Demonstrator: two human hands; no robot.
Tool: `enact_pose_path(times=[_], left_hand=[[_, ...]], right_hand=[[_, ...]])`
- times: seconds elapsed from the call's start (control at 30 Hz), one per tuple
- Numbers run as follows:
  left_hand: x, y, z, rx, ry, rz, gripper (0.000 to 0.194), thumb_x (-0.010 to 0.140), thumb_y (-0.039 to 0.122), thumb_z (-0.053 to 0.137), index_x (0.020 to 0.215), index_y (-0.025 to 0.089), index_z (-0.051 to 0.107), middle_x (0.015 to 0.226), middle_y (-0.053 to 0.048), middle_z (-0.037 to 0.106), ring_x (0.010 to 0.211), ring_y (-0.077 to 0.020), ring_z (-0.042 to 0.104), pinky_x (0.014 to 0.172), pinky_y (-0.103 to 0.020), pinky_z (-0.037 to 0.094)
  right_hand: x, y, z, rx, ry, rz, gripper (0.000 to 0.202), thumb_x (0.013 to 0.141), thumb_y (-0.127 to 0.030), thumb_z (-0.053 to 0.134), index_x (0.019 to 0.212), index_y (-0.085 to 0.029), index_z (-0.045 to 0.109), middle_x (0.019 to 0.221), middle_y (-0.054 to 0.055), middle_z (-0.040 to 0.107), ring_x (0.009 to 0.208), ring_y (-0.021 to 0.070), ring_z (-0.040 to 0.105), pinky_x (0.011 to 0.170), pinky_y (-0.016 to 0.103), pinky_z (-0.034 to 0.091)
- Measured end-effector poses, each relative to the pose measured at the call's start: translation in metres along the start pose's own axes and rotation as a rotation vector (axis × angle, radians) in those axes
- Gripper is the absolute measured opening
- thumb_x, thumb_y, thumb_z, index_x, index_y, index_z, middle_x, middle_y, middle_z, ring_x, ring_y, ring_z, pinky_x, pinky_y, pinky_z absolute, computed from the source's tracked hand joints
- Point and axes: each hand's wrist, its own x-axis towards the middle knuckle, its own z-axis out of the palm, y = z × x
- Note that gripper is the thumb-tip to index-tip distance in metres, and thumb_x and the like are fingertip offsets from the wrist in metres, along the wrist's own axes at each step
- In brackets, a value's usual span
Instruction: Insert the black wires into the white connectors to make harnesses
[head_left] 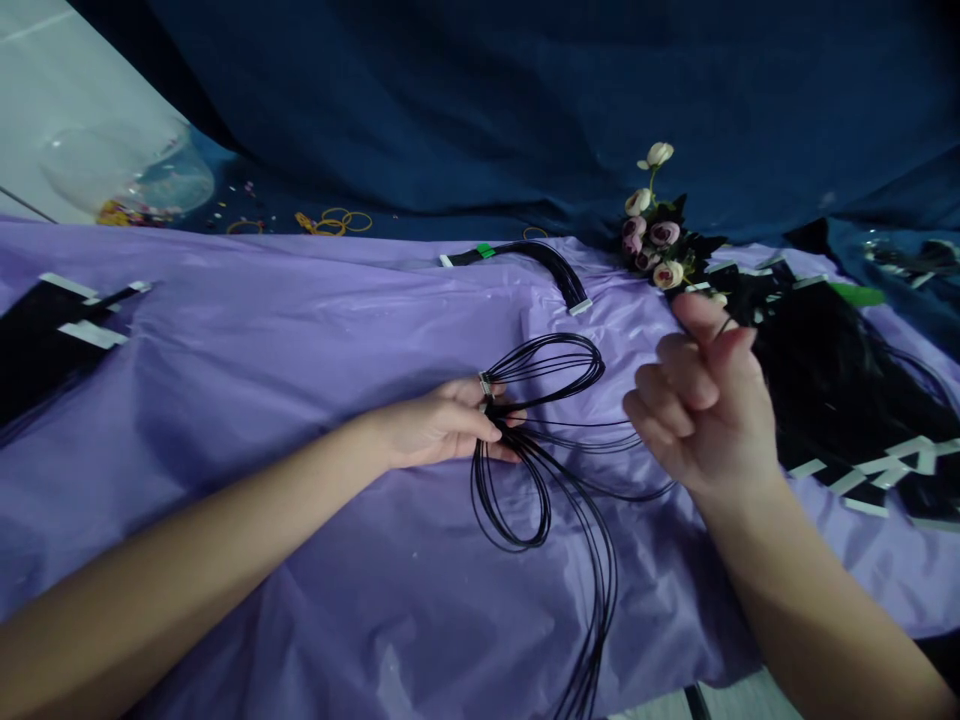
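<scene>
Near the middle, my left hand (457, 422) grips a looped bundle of thin black cables (532, 450) by its white connector end. Loops fan out up, right and down from the fingers, and long strands hang toward the bottom edge. To the right, my right hand (697, 400) is raised with thumb and forefinger pinched together and the other fingers curled. Several strands run from the bundle toward it and pass behind it. A dark thin piece shows at the fingertips, too small to name.
A short black cable with white ends (544, 262) lies behind on the purple cloth (337, 340). Dark cable piles lie left (37, 340) and right (847, 370). Artificial flowers (660, 235), rubber bands (337, 221) and a clear container (161, 175) are at the back.
</scene>
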Motion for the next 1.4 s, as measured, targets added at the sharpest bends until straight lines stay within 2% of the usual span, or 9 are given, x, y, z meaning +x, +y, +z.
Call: enact_pose_path(times=[0.1, 0.17, 0.23, 0.33, 0.43, 0.63, 0.93, 1.2, 1.4], left_hand=[[0.001, 0.001, 0.003, 0.019, 0.014, -0.003, 0.034, 0.065, -0.005, 0.063, 0.091, 0.015, 0.056, 0.089, -0.001, 0.062, 0.089, -0.0147, 0.061, 0.083, -0.037, 0.051], [0.001, 0.001, 0.004, 0.041, 0.022, -0.003, 0.033, 0.065, -0.005, 0.064, 0.091, 0.014, 0.057, 0.090, -0.002, 0.062, 0.088, -0.0146, 0.061, 0.083, -0.037, 0.051], [0.001, 0.001, 0.006, 0.053, 0.010, 0.000, 0.032, 0.065, -0.003, 0.064, 0.092, 0.014, 0.059, 0.091, -0.002, 0.063, 0.088, -0.0147, 0.061, 0.083, -0.036, 0.050], [0.001, 0.002, 0.007, 0.048, -0.012, 0.008, 0.034, 0.066, -0.001, 0.065, 0.095, 0.014, 0.059, 0.088, -0.002, 0.065, 0.087, -0.0151, 0.062, 0.084, -0.036, 0.049], [0.001, 0.001, 0.007, 0.058, -0.004, -0.002, 0.034, 0.066, -0.001, 0.065, 0.096, 0.015, 0.060, 0.088, -0.001, 0.064, 0.085, -0.0140, 0.062, 0.084, -0.036, 0.049], [0.000, 0.001, 0.009, 0.081, 0.030, 0.005, 0.025, 0.066, -0.001, 0.064, 0.084, 0.014, 0.059, 0.088, 0.000, 0.063, 0.085, -0.0139, 0.062, 0.083, -0.036, 0.050], [0.000, -0.001, 0.007, 0.108, 0.036, 0.014, 0.025, 0.066, 0.001, 0.065, 0.087, 0.014, 0.059, 0.098, -0.003, 0.064, 0.085, -0.0131, 0.062, 0.084, -0.036, 0.050], [0.001, -0.001, 0.009, 0.152, 0.057, 0.012, 0.031, 0.067, -0.002, 0.064, 0.092, 0.017, 0.061, 0.100, -0.001, 0.063, 0.087, -0.0114, 0.062, 0.084, -0.032, 0.050], [0.002, -0.002, 0.010, 0.166, 0.014, 0.026, 0.031, 0.067, -0.002, 0.063, 0.092, 0.016, 0.064, 0.093, 0.000, 0.063, 0.084, -0.0100, 0.061, 0.083, -0.029, 0.049]], right_hand=[[-0.006, 0.001, 0.008, -0.235, -0.050, -0.074, 0.020, 0.091, -0.027, 0.057, 0.106, -0.032, 0.069, 0.059, -0.004, 0.054, 0.044, 0.0088, 0.042, 0.043, 0.023, 0.035], [-0.007, 0.001, 0.014, -0.486, -0.164, -0.148, 0.015, 0.086, -0.018, 0.063, 0.096, -0.025, 0.072, 0.069, -0.001, 0.063, 0.051, 0.0082, 0.049, 0.048, 0.023, 0.038], [-0.007, 0.001, 0.019, -0.698, -0.292, -0.203, 0.010, 0.085, -0.015, 0.063, 0.087, -0.020, 0.072, 0.065, 0.000, 0.062, 0.051, 0.0074, 0.048, 0.050, 0.022, 0.036], [-0.004, 0.003, 0.024, -0.852, -0.343, -0.233, 0.016, 0.085, -0.015, 0.059, 0.073, -0.014, 0.069, 0.055, -0.001, 0.053, 0.049, 0.0071, 0.045, 0.051, 0.023, 0.033], [-0.004, 0.007, 0.026, -0.882, -0.334, -0.227, 0.020, 0.084, -0.014, 0.057, 0.066, -0.011, 0.067, 0.054, -0.001, 0.052, 0.051, 0.0070, 0.047, 0.053, 0.022, 0.034], [-0.004, 0.011, 0.028, -0.901, -0.309, -0.158, 0.019, 0.081, -0.012, 0.058, 0.063, -0.012, 0.065, 0.054, -0.002, 0.054, 0.050, 0.0052, 0.046, 0.053, 0.021, 0.032], [-0.005, 0.013, 0.030, -0.930, -0.294, -0.135, 0.019, 0.081, -0.014, 0.059, 0.062, -0.012, 0.064, 0.054, -0.003, 0.054, 0.051, 0.0051, 0.046, 0.054, 0.020, 0.033], [-0.012, 0.011, 0.034, -1.174, -0.271, -0.319, 0.017, 0.080, -0.018, 0.059, 0.065, -0.013, 0.064, 0.057, 0.000, 0.054, 0.052, 0.0095, 0.049, 0.052, 0.024, 0.031], [-0.014, 0.006, 0.039, -1.367, -0.284, -0.432, 0.019, 0.079, -0.019, 0.061, 0.060, -0.016, 0.061, 0.054, -0.002, 0.050, 0.049, 0.0099, 0.045, 0.049, 0.026, 0.027]])
